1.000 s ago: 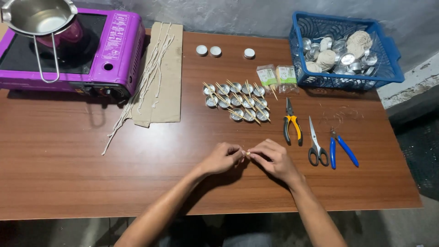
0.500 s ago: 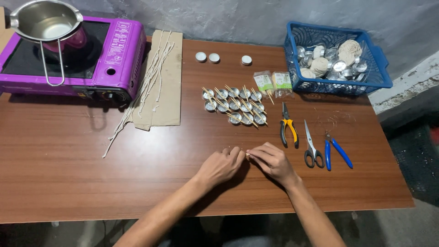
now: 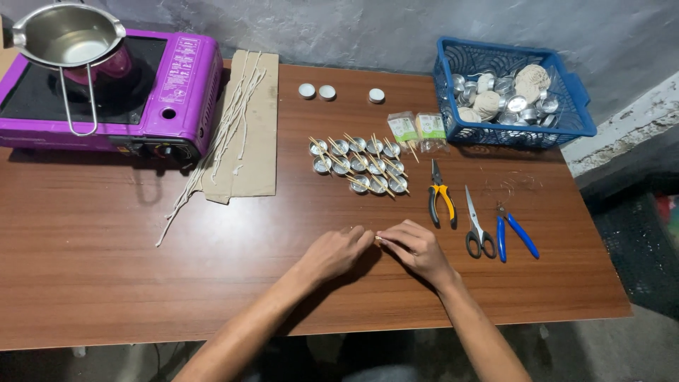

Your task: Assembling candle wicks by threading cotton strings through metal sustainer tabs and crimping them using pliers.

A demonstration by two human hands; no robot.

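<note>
My left hand (image 3: 337,251) and my right hand (image 3: 414,248) meet fingertip to fingertip low over the wooden table (image 3: 106,269), pinching a tiny pale piece (image 3: 378,238) between them; what it is stays too small to tell. Just beyond them lies a cluster of small metal cups with wooden sticks across them (image 3: 359,164). To the right of my right hand lie yellow-handled pliers (image 3: 440,198), scissors (image 3: 476,228) and blue-handled cutters (image 3: 514,232).
A purple portable stove (image 3: 141,92) with a steel pot (image 3: 65,35) stands at the back left. Cardboard with white wick strings (image 3: 237,120) lies beside it. A blue basket (image 3: 569,122) of cups and twine balls sits back right. Three white discs (image 3: 326,92) and two small packets (image 3: 417,129) lie nearby.
The view has shifted slightly, so everything sits a bit lower and to the left. My hands stay together on the small piece, with the left fingers closing in a little.
</note>
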